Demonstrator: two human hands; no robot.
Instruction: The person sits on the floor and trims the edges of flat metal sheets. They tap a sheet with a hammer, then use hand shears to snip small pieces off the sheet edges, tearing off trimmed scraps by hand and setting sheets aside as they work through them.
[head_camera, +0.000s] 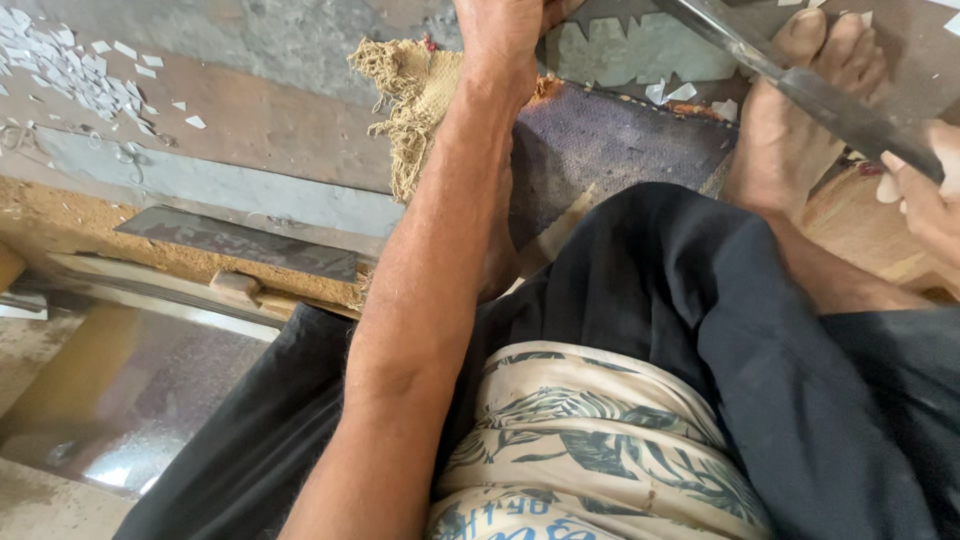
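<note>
One metal blade (800, 85) — diagonal, upper-left to right hand (925, 195)

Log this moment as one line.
left hand: reaching forward past burlap | right hand: gripping long metal blade | bare foot: beneath blade

Looking down at a lap in black pants (760, 330) and a leafy cloth (590, 440). Left hand (500, 30) stretched far out to the top edge, on a grey sheet (620, 50); fingers cut off from view. Right hand (925, 195) at the right edge, wrapped around a long dark blade (800, 85) that slants up to the top. Bare foot (800, 110) under the blade, toes just beside it. Frayed sack (415, 95) and dark mat (610, 140) under the arm. White scraps (60, 60) in the top left corner. Flat dark strip (240, 240) on the sandy floor (50, 215) at the left.
</note>
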